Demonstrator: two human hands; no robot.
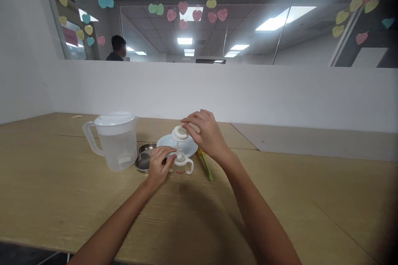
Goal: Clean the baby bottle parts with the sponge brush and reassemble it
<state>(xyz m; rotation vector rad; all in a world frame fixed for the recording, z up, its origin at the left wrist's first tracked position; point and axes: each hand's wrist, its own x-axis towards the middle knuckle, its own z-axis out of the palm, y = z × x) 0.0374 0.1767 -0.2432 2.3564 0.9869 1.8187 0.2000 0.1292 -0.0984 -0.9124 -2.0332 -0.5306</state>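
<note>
A clear baby bottle (179, 171) with white side handles and red lettering stands upright on the table. My left hand (159, 165) is closed at its upper left, fingertips at the neck by the left handle. Above the bottle, my right hand (202, 130) pinches a white bottle lid (180, 133) by its right edge. The lid is apart from the bottle, and a thin pale strip, perhaps a straw, runs down from it. Something whitish and rounded shows at the bottle's mouth; its kind is unclear.
A lidded plastic pitcher (120, 145) stands at the left. Beside it is a round metal dish (142, 165). A pale blue plate (191, 151) lies behind the bottle, and a green-handled tool (207, 167) to its right. A wall (217, 91) rises behind the table.
</note>
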